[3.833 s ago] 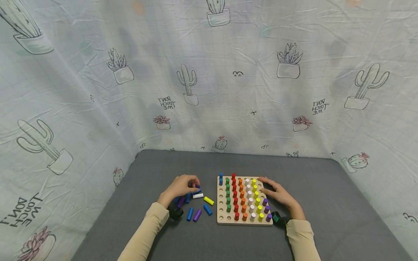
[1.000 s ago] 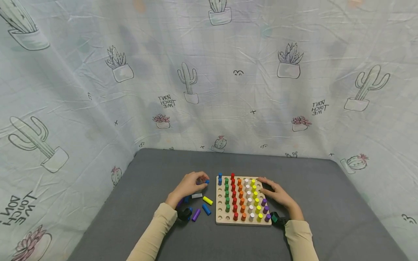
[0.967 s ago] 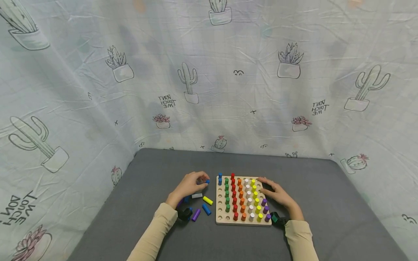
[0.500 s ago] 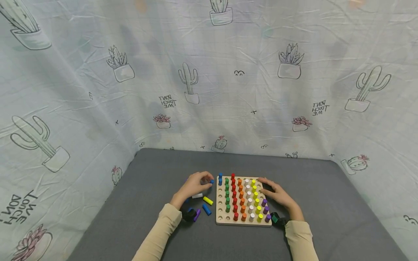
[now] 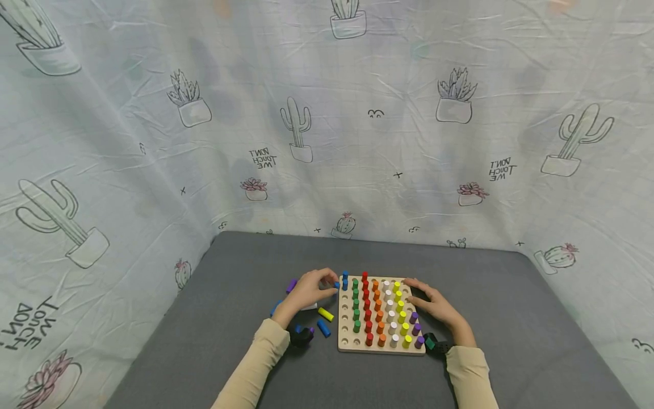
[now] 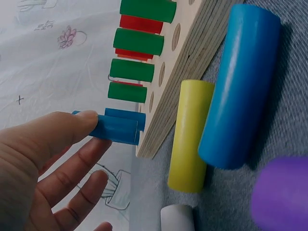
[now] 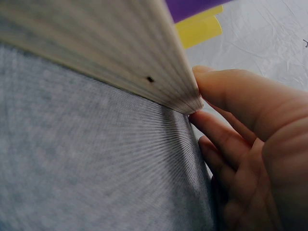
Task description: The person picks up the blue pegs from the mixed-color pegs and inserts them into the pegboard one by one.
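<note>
- Gray and flat, the surface point(image 5: 383, 380) spreads out under us, with our two tan sleeves point(image 5: 250, 369) nearest.
- Close by, a loose blue peg point(image 5: 324, 328), a yellow peg point(image 5: 325, 314) and a partly hidden white peg point(image 5: 309, 307) lie on their sides, left of the wooden board point(image 5: 350, 347).
- That board has lots of standing pegs point(image 5: 367, 305) in lines, but some holes point(image 5: 344, 307) have no peg.
- Our left hand point(image 5: 308, 288) pinches the held blue peg point(image 6: 115, 129). Thumb and fingers point(image 6: 72, 171) clamp it; the lower fingers are loose and apart.
- It's just beside the board's far left corner, by the blue pair point(image 5: 345, 281). We think this step is putting it in the left line, so we'd next line it up with a hole, push down and let go.
- Our right hand point(image 5: 436, 302) touches the board's right edge, fingers stretched out and a bit apart.
- Far back, we see a cloth wall point(image 5: 424, 199) with cactus pictures point(image 5: 294, 122).
</note>
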Tool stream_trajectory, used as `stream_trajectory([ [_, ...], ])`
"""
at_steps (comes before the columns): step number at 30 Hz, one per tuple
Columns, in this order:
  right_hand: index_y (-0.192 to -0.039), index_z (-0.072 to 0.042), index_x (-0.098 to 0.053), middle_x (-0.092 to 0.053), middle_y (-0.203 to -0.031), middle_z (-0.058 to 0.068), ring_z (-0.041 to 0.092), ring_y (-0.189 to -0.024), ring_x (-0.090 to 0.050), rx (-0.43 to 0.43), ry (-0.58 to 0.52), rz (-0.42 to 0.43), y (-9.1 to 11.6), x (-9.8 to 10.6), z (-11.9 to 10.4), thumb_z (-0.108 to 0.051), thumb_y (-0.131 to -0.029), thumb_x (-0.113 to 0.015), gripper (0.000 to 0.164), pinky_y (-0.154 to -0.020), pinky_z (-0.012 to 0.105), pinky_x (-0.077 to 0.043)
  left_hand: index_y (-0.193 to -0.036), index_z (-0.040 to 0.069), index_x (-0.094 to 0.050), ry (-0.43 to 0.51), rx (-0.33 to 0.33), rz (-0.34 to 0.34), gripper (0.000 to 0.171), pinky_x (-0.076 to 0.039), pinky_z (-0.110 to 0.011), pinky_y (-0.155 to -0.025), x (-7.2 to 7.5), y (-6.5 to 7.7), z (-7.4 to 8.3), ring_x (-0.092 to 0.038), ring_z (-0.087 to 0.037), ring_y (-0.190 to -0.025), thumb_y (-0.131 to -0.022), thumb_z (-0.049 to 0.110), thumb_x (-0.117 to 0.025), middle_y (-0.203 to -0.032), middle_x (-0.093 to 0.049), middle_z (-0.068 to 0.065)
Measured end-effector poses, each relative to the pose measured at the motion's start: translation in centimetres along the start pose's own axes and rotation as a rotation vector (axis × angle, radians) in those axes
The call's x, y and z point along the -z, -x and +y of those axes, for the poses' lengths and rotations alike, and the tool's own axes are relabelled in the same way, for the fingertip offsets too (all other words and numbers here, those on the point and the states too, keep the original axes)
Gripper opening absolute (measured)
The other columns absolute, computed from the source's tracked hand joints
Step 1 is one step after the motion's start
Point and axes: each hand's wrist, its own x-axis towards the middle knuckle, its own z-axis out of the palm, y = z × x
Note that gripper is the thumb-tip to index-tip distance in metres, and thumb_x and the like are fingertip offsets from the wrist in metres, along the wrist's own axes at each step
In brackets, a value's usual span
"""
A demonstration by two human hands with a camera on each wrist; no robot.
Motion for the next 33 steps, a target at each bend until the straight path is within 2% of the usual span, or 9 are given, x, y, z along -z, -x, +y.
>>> stream_trajectory([
  [7, -0.139, -0.009, -0.041, -0.029, -0.147, 0.023, 0.047, -0.137, -0.009, -0.018, 0.010, 0.003, 0.0, 0.0, -0.2, -0.019, -0.093, -0.057, 0.050, -0.101, 0.069, -0.012, -0.102, 0.019, -0.062, 0.012, 0.029, -0.010, 0.020, -0.045, -0.027, -0.076, -0.3, -0.2, 0.4, -0.056, -0.009, -0.085, -0.086, 0.029, -0.067, -0.094, -0.061, 0.011],
  [15, -0.139, -0.010, -0.042, -0.029, -0.147, 0.022, 0.048, -0.137, -0.010, -0.024, 0.016, 0.004, 0.1, 0.0, -0.5, -0.019, -0.093, -0.057, 0.049, -0.101, 0.069, -0.013, -0.099, 0.018, -0.062, 0.028, 0.002, -0.013, 0.016, -0.045, -0.029, -0.074, -0.8, -0.5, 0.7, -0.056, -0.009, -0.083, -0.086, 0.026, -0.067, -0.092, -0.062, 0.008],
  [22, -0.138, -0.010, -0.042, -0.030, -0.147, 0.022, 0.048, -0.136, -0.011, -0.024, 0.033, 0.010, 0.1, 0.0, -0.6, -0.020, -0.092, -0.057, 0.049, -0.101, 0.068, -0.014, -0.100, 0.014, -0.063, 0.027, 0.012, -0.025, 0.019, -0.045, -0.026, -0.071, -1.2, -0.8, 0.9, -0.055, -0.008, -0.081, -0.085, 0.024, -0.068, -0.090, -0.062, 0.009],
  [33, -0.139, -0.010, -0.041, -0.029, -0.147, 0.022, 0.047, -0.137, -0.011, -0.035, 0.000, 0.004, 0.1, 0.0, -0.7, -0.019, -0.092, -0.057, 0.050, -0.101, 0.068, -0.013, -0.101, 0.012, -0.063, 0.029, 0.013, -0.024, 0.020, -0.045, -0.026, -0.070, -1.6, -0.8, 1.1, -0.055, -0.008, -0.081, -0.085, 0.023, -0.068, -0.089, -0.061, 0.009],
])
